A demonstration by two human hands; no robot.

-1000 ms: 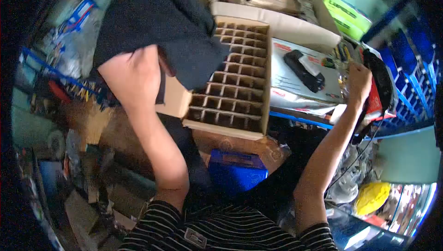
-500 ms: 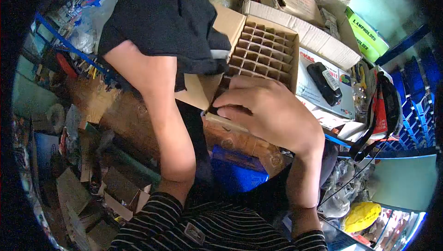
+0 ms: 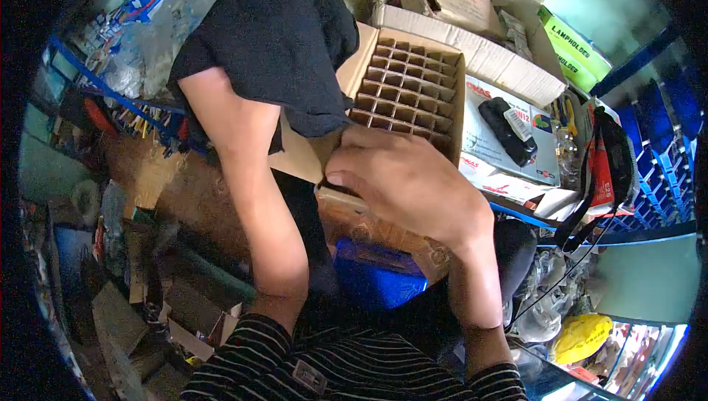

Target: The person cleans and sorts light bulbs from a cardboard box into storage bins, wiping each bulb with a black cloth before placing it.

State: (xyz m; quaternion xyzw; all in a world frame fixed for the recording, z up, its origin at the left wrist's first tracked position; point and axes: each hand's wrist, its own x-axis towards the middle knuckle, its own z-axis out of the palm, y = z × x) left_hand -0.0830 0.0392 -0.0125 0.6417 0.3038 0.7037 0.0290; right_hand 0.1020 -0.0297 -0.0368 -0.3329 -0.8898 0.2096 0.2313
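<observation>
A black cloth (image 3: 273, 39) covers the fingers of my left hand (image 3: 236, 109), above the left flap of an open cardboard box. Inside this box (image 3: 456, 98) a cardboard divider (image 3: 402, 84) forms a grid of small cells. My right hand (image 3: 402, 180) reaches over the box's near left corner, palm down with bent fingers. Its fingertips dip in at the edge, and what they may hold is hidden.
Right of the divided box lies a white printed box (image 3: 476, 139) with a black labelled object (image 3: 509, 132) on top. Behind stands a larger open carton (image 3: 472, 39), beside a green lampholder box (image 3: 575, 47). A blue item (image 3: 376, 275) is below.
The view has shifted slightly, moving the boxes left. The black cloth sits lower and closer to my right hand, hiding the pale strip at its edge. My right fingers are deeper at the box corner.
</observation>
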